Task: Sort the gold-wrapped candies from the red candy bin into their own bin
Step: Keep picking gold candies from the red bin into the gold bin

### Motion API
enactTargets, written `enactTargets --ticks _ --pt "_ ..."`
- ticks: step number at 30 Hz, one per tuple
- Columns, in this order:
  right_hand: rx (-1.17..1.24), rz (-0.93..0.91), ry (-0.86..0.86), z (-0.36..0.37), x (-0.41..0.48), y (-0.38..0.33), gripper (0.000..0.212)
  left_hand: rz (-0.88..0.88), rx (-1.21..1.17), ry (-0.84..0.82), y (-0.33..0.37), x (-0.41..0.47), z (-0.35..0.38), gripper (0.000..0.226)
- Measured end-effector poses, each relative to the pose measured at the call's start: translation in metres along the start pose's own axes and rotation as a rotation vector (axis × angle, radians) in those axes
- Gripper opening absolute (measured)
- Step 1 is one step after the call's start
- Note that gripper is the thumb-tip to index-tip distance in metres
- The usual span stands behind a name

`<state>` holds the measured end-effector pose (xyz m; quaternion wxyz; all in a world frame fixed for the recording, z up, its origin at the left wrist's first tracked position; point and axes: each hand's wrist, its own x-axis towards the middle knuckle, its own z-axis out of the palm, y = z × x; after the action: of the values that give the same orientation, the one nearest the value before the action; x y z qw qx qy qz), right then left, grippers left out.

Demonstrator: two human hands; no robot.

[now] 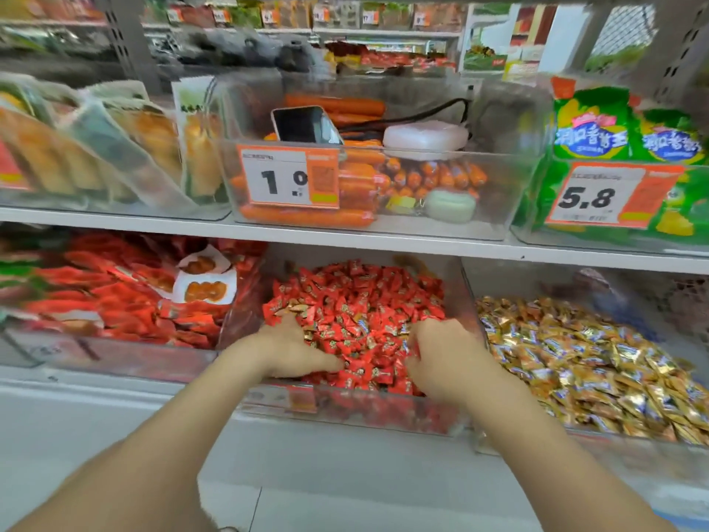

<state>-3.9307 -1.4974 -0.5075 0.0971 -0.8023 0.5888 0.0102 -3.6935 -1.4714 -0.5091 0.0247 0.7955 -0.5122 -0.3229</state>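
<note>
A clear bin [383,414] on the lower shelf holds a heap of red-wrapped candies [360,301]. A few gold-wrapped candies [293,309] lie mixed in at its left, just past my left hand. To the right stands a clear bin [537,447] filled with gold-wrapped candies [583,351]. Both my hands are inside the red candy bin. My left hand [295,349] rests on the candies with fingers dug in and thumb stretched right. My right hand [441,353] has its fingers curled down into the pile; what they hold is hidden.
Left of the red bin is a bin of red snack packets [122,297]. The upper shelf carries a clear bin of orange sausages [345,182] with a phone [303,124] and a white case on top, and green bags [629,147] at the right.
</note>
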Motion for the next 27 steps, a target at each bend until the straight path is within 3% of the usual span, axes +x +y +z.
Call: enactTargets --ticks 2,5,8,11,16,17,21,22,24,25,27 --pt "-0.007 0.033 -0.138 -0.002 0.001 -0.005 0.026 -0.015 -0.018 -0.124 -0.001 0.004 -0.007 0.155" --pt "-0.004 0.017 -0.373 -0.003 0.005 -0.01 0.057 -0.009 0.008 -0.241 -0.003 0.01 -0.01 0.167" --pt "0.162 0.043 -0.481 -0.004 0.014 -0.014 0.082 0.0 -0.025 -0.269 0.001 0.012 -0.007 0.152" --pt "0.392 0.108 -0.453 -0.001 0.02 -0.02 0.102 0.028 -0.052 -0.238 0.01 0.007 -0.003 0.119" --pt "0.725 0.155 -0.376 0.015 0.025 -0.035 0.108 0.042 -0.276 -0.222 0.022 0.009 0.014 0.064" --pt "0.816 0.176 -0.343 0.017 0.027 -0.036 0.109 0.037 -0.346 -0.209 0.022 0.011 0.016 0.065" --pt "1.129 0.187 -0.224 0.02 0.037 -0.034 0.104 0.115 -0.622 -0.164 0.019 0.021 0.019 0.113" --pt "1.173 0.161 -0.178 0.016 0.038 -0.033 0.099 0.151 -0.698 -0.141 0.018 0.027 0.018 0.11" --pt "1.233 0.136 -0.089 0.007 0.042 -0.03 0.098 0.252 -0.802 -0.083 0.02 0.022 0.012 0.079" --pt "1.243 0.126 -0.054 0.004 0.045 -0.026 0.1 0.312 -0.801 -0.037 0.02 0.021 0.009 0.066" --pt "1.175 0.108 -0.018 -0.002 0.045 -0.019 0.097 0.417 -0.685 0.049 0.019 0.017 0.003 0.062"
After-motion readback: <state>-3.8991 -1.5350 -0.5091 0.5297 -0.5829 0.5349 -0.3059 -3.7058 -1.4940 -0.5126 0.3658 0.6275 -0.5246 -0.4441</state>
